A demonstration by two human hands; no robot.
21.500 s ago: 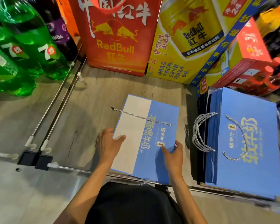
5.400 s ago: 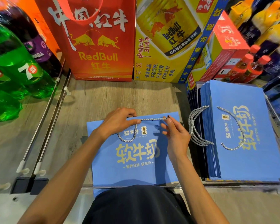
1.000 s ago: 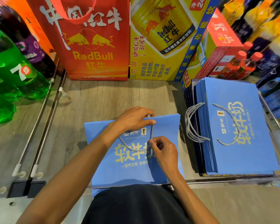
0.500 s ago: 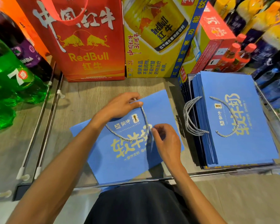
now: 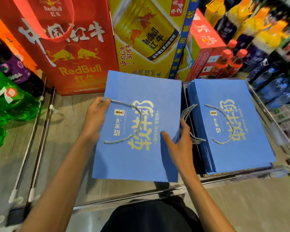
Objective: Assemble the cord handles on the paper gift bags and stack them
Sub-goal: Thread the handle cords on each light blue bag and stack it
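Head camera is looking down on a blue gift bag (image 5: 132, 156), which is being held flat just left of the stack of finished bags (image 5: 233, 148), its printed face up and turned the same way as the stack's top bag. Half a second ago it was lying slanted on the wooden shelf (image 5: 65, 131) further left of the stack; now it is hovering above the boards, squared up alongside the stack.

The left hand (image 5: 95, 118) is gripping the bag's edge farthest from the stack, thumb lying on the face beside one end of the cord handle (image 5: 137, 121), fingers hidden beneath. The right hand (image 5: 179, 144) is no longer pinching the cord; it is clasping the edge nearest the stack, thumb on the print, fingers curling round the side, just beside the stack's bunched cords (image 5: 189, 114). Whether they are touching cannot be told.

The cord handle is lying as a loop on the bag's face.

Behind the stack, to its left, a red RedBull bag (image 5: 70, 64) and a yellow carton (image 5: 146, 39) are standing.
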